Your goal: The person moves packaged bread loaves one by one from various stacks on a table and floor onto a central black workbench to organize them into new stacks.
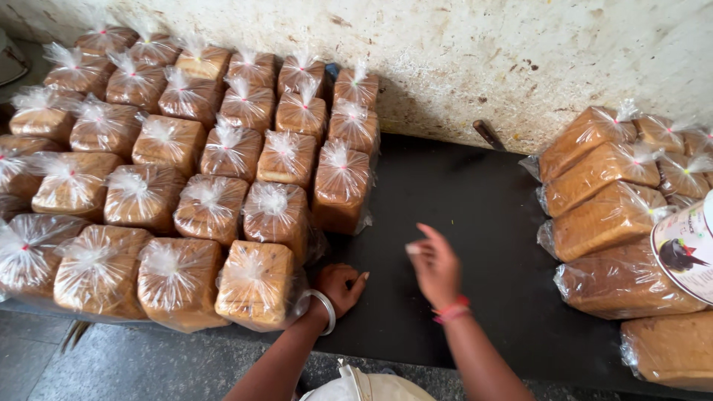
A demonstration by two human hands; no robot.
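- The dark desk (460, 215) carries everything, under a stained wall (520, 59).
- Left of the desk's bare middle, bagged loaves (186, 171) stand on end in rows.
- At its right end, more loaves (609, 223) lie stacked on their sides.
- The nearest upright loaf (256, 286) touches the left hand (338, 288), loosely curled, holding nothing.
- The right hand (437, 267) hovers over the bare middle, fingers loose, empty.
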